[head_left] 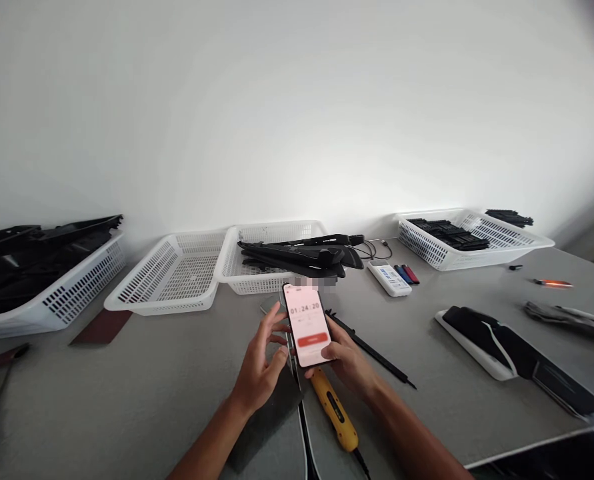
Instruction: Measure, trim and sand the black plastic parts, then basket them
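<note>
1. Phone [307, 320]: near the middle of the view, over the desk [177, 373], its lit screen facing the person; the dark digits read 01:24:20, with a red button below them and a blurred patch at the top edge; clock directions below are taken from it, 12 being toward the wall [297, 120]
2. Right hand [351, 360]: at 4 o'clock, fingers closed round the phone's lower right side, thumb over the lower right corner of the screen
3. Left hand [259, 370]: at 8 o'clock, fingers loosely curled and parted from the thumb, with nothing seen in their grasp; the fingertips are close by the phone's left edge, and I cannot tell whether they touch it
4. Yellow tool [344, 427]: at 5 o'clock, lying with its upper end beneath the phone and a dark cord leaving its lower end
5. Dark sheet [264, 433]: at 7 o'clock, partly covered by the left forearm
6. Black rod [377, 350]: from 2 to 4 o'clock, slanting across the desk beside the right hand
7. Middle basket [257, 287]: at 11 o'clock, white, with long black parts [297, 257] reaching over its right rim
8. Left basket [161, 307]: at 10 o'clock, white, near a maroon sheet [104, 327] at 9
9. White box [390, 280]: at 2 o'clock; farther that way, a right basket [427, 255] of black ribbed parts [451, 235]
</note>
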